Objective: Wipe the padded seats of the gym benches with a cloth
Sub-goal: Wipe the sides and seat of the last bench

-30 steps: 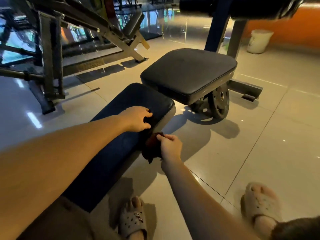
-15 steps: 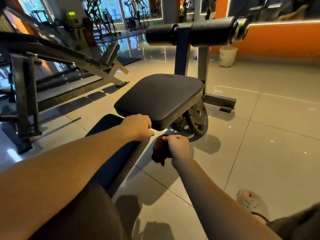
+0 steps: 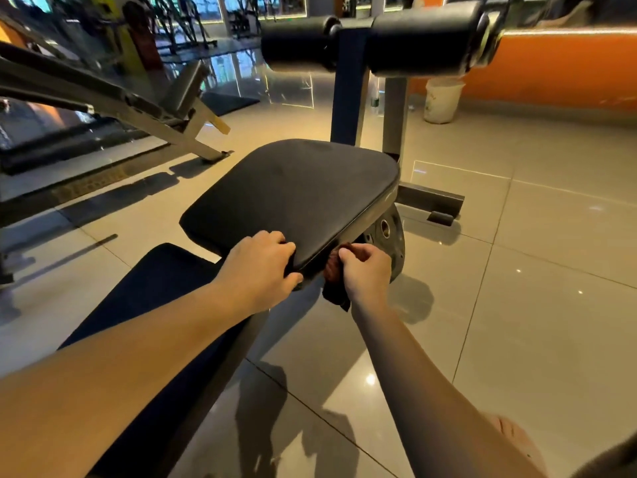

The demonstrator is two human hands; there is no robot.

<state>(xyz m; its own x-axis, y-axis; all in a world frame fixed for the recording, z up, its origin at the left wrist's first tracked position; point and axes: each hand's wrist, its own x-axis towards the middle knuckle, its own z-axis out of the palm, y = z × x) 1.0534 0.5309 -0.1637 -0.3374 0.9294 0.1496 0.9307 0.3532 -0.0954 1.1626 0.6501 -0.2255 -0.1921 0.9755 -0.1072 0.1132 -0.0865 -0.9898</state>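
**A:** What has the left hand (image 3: 262, 267) got?

**B:** Its grip is closed on the near corner of the seat pad (image 3: 300, 194). The fingers curl over the black top and the thumb sits against the edge below.

**A:** And the right hand (image 3: 367, 270)?

**B:** That grip is a tight pinch on the cloth (image 3: 332, 277), a dark reddish-brown rag. It is bunched between thumb and curled fingers, and a loose end hangs below the fist.

**A:** Where is the cloth against the bench?

**B:** Just left of the right grip, pressed up to the side edge of the seat pad near that same corner. It is below the top surface, not on it. The two grips are close together, with only the pad's corner between them.

**A:** What lies around them?

**B:** Straight beyond the right grip, partly hidden by it, a weight plate (image 3: 396, 243) leans under the seat. Below the left forearm a long pad (image 3: 148, 305), dark blue, runs back toward the person. Far ahead of both grips, two black roller pads (image 3: 424, 43) sit on the upright post. Well beyond those, a pale bucket (image 3: 442, 100) stands on the glossy tiled floor (image 3: 517, 305).
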